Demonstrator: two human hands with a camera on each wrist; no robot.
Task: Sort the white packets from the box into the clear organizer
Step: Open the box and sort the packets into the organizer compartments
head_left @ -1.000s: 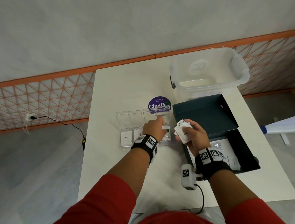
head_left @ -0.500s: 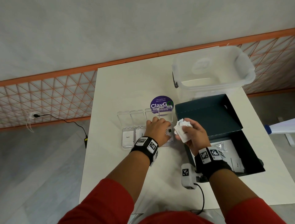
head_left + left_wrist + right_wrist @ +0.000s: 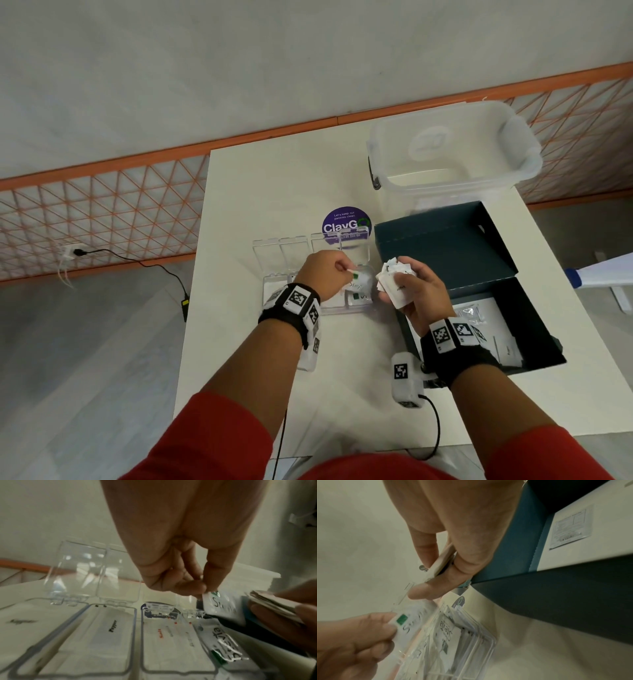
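The clear organizer (image 3: pixel 274 250) (image 3: pixel 77 628) lies on the white table with its lids up; white packets lie in its compartments. My left hand (image 3: pixel 325 277) (image 3: pixel 204 588) pinches a white packet with a green mark (image 3: pixel 361 279) (image 3: pixel 217 601) (image 3: pixel 409 623) by one corner, above the rightmost compartment, where another such packet (image 3: pixel 224 642) (image 3: pixel 447 632) lies. My right hand (image 3: pixel 411 291) (image 3: pixel 436 577) grips a stack of white packets (image 3: pixel 394 281) (image 3: pixel 440 559) beside the organizer. The dark box (image 3: pixel 445 250) stands open to the right with more packets (image 3: pixel 507 349) inside.
A large clear plastic tub (image 3: pixel 452 147) stands at the back right of the table (image 3: pixel 239 359). A round purple sticker (image 3: pixel 346 219) lies behind the organizer. The floor drops away left of the table, with a cable and plug (image 3: pixel 78 253).
My left hand has lifted from the organizer's right compartment and now holds a green-marked packet above it. The right hand has stayed beside it with its stack.
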